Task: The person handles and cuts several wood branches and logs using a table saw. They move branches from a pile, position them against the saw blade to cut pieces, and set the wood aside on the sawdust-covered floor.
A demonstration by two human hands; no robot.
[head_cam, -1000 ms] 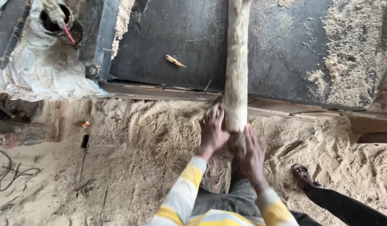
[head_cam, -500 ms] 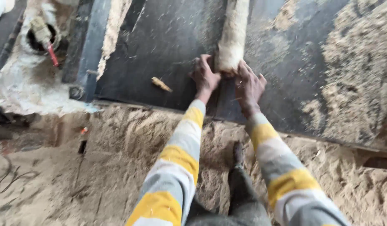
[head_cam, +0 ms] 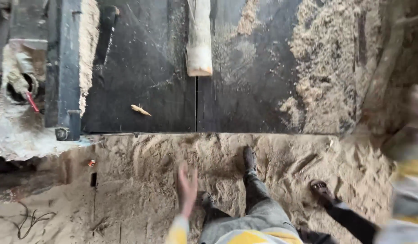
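A pale wooden log (head_cam: 199,40) lies lengthwise on the dark saw table (head_cam: 145,72), its cut end facing me over the narrow slot (head_cam: 196,106) in the table. Neither hand touches it. My left hand (head_cam: 187,187) hangs open over the sawdust-covered floor, fingers spread and blurred. My right arm (head_cam: 405,180), in a yellow and grey striped sleeve, is a blur at the right edge; the hand itself is hard to make out. My legs and dark shoe (head_cam: 249,159) stand below the table's front edge.
A small wood chip (head_cam: 140,110) lies on the table. Sawdust heaps (head_cam: 326,54) cover its right part. A black metal frame (head_cam: 64,68) and a sawdust-caked machine part (head_cam: 19,86) stand left. Another person's sandalled foot (head_cam: 322,192) is at lower right. Wires (head_cam: 30,221) lie lower left.
Both hands have let go of the log's end and pulled back from the table. The log has slid further away along the table. The view has shifted.
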